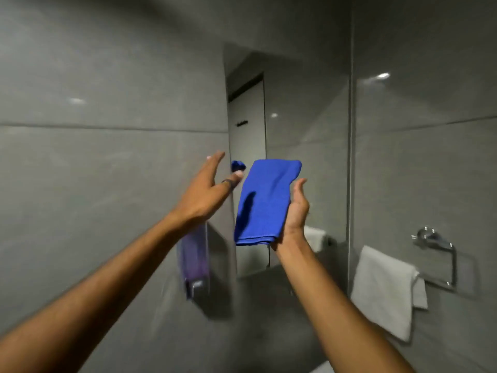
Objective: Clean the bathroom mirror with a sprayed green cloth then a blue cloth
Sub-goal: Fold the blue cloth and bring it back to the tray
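Observation:
A folded blue cloth (pixel 265 201) stands upright in front of the bathroom mirror (pixel 306 135), held along its right edge by my right hand (pixel 295 211). My left hand (pixel 208 192) is raised just left of the cloth, fingers spread, holding nothing; a ring shows on one finger. A small piece of the blue cloth's reflection (pixel 238 165) appears in the mirror above my left fingers. No green cloth is in view.
A wall-mounted soap dispenser (pixel 195 262) with purple liquid hangs left of the mirror, below my left wrist. A white towel (pixel 387 289) hangs on a chrome ring holder (pixel 441 254) on the right wall. Grey tiles cover the walls.

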{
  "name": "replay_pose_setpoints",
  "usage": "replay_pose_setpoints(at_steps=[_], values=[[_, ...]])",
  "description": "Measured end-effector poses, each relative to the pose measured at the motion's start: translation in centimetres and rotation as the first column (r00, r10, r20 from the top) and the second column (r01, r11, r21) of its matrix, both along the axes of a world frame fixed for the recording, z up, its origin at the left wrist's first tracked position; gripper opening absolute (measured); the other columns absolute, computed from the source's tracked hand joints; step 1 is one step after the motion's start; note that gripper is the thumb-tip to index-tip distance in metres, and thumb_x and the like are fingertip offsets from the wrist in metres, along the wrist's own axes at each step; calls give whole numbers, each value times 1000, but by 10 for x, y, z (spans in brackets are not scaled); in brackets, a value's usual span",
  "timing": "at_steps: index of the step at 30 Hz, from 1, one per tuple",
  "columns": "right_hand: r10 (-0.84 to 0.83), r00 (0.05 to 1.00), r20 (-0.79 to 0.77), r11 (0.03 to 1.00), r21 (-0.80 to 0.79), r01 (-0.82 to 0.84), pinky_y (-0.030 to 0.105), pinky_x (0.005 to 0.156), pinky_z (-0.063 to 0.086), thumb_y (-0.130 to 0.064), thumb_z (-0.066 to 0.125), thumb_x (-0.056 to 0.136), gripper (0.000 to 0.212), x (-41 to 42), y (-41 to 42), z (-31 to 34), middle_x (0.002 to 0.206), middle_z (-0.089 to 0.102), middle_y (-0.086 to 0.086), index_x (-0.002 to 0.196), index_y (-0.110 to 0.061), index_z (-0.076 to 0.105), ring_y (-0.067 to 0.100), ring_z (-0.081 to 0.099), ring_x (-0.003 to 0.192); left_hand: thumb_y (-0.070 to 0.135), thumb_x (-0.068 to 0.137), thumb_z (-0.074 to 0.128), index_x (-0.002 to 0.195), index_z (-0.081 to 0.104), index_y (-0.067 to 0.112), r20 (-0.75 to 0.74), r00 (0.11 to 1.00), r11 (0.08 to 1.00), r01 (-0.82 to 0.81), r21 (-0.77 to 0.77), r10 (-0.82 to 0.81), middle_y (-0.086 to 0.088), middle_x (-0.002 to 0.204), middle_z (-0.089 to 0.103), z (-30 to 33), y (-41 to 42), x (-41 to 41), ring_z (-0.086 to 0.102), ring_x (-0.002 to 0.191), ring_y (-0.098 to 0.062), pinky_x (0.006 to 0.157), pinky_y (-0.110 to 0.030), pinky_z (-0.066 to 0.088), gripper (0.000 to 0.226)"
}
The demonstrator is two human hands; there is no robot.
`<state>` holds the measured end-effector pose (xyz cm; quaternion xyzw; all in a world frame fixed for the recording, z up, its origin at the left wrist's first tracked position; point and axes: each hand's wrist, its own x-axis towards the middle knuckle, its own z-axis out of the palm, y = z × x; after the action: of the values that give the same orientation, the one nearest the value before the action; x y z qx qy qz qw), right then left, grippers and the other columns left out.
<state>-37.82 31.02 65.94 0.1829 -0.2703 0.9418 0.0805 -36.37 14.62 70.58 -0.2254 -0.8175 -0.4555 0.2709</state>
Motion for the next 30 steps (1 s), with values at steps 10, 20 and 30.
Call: replay_pose_setpoints(at_steps=[10,20,30], values=[[190,897,400,861,372,-348,49,101,54,-46,58,93,57,104,-79,-197,118,70,17,132,-4,62,35,66,110,-4,85,78,105,76,9,684,548,821,11,571,-482,-1,95,84,-270,-80,141,81,83,-12,73,-22,64,23],[205,851,483,-10,871,-492,9,86,52,15,65,86,48,132,-175,-448,129,63,27,132,10,56,-14,67,82,-11,92,66,141,59,-3,926,235,816,-442,373,-295,-22,138,67,-554,-160,293,63,117,-24,114,-48,49,50],[169,798,578,-339,795,-504,32,89,49,6,74,81,45,176,-283,-746,109,69,27,126,4,66,21,58,97,-6,97,63,130,65,7,978,27,521,-843,132,-205,-18,129,71,-803,-205,381,67,114,-30,106,-49,55,36]])
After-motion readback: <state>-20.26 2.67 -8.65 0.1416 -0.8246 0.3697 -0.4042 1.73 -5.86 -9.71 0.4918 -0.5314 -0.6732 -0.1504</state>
